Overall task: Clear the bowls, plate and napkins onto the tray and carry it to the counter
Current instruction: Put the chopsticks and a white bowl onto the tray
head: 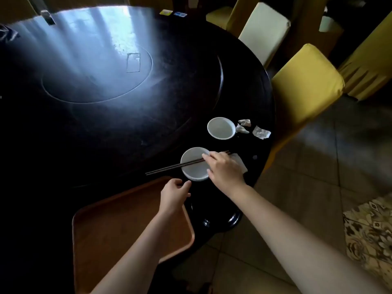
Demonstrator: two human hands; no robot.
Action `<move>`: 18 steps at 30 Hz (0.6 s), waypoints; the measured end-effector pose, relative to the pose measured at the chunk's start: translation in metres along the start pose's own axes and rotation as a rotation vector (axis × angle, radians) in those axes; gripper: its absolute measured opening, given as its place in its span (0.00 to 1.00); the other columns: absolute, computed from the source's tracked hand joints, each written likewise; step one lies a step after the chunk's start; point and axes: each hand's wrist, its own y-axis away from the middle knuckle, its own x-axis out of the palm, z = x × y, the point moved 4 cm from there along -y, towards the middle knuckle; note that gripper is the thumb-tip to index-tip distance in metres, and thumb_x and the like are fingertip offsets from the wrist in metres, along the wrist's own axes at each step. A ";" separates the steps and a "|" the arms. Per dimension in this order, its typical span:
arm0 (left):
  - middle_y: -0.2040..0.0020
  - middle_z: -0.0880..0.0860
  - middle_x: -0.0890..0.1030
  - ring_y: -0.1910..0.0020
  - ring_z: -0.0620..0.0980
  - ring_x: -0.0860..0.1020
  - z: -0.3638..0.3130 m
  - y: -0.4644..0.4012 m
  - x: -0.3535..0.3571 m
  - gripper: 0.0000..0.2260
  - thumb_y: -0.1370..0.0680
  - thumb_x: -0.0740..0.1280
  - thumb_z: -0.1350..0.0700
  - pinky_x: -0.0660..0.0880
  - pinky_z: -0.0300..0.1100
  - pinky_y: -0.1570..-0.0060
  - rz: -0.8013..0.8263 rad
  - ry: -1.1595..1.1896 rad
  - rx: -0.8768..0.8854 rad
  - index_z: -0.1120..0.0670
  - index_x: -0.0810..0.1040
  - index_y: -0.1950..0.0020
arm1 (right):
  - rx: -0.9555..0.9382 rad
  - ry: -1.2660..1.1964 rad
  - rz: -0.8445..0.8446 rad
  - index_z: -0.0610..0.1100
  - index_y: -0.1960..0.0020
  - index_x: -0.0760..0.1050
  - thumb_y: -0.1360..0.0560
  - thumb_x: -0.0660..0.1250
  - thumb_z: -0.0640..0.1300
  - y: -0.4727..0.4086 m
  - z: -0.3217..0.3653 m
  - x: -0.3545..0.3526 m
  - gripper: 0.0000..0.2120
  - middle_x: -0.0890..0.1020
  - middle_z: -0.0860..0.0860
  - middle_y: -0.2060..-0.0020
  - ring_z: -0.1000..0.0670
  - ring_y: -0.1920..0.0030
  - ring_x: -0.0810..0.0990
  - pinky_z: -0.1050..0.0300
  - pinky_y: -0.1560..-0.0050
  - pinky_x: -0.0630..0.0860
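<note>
A brown tray (pixel 118 225) lies on the near edge of the dark round table (pixel 106 124). My left hand (pixel 174 193) grips the tray's far right corner. Just beyond it sits a white bowl (pixel 194 169) with dark chopsticks (pixel 169 167) laid across it. My right hand (pixel 223 169) rests on the bowl's right rim, fingers touching the chopsticks; whether it grips them is unclear. A white napkin (pixel 240 163) lies partly under that hand. Farther off stands a second white bowl (pixel 221 128), with crumpled napkins (pixel 261 132) to its right.
Yellow-covered chairs (pixel 305 85) and a white-covered chair (pixel 263 28) stand close to the table's right side. Tiled floor (pixel 318 177) and a patterned rug (pixel 369 236) lie to the right. A lazy Susan ring (pixel 220 71) covers most of the table.
</note>
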 end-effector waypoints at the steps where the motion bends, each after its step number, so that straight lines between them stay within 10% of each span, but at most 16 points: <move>1: 0.50 0.56 0.82 0.61 0.45 0.83 0.002 -0.008 0.004 0.23 0.26 0.65 0.48 0.79 0.47 0.52 -0.001 0.055 -0.038 0.60 0.72 0.36 | -0.034 0.041 0.009 0.43 0.40 0.76 0.35 0.72 0.37 -0.008 0.000 0.006 0.23 0.81 0.44 0.45 0.41 0.48 0.79 0.46 0.58 0.80; 10: 0.45 0.62 0.80 0.58 0.51 0.82 0.008 -0.046 0.031 0.18 0.24 0.63 0.59 0.78 0.39 0.60 0.083 0.472 -0.233 0.58 0.68 0.35 | -0.181 0.385 0.082 0.49 0.71 0.79 0.51 0.78 0.44 -0.048 0.007 0.043 0.11 0.79 0.52 0.77 0.50 0.70 0.80 0.63 0.77 0.71; 18: 0.44 0.64 0.79 0.51 0.58 0.82 0.010 -0.052 0.033 0.17 0.26 0.63 0.64 0.79 0.35 0.67 0.029 0.634 -0.276 0.59 0.69 0.37 | -0.241 0.361 0.035 0.44 0.79 0.73 0.58 0.79 0.40 -0.044 0.001 0.032 0.15 0.75 0.50 0.82 0.49 0.78 0.76 0.65 0.81 0.68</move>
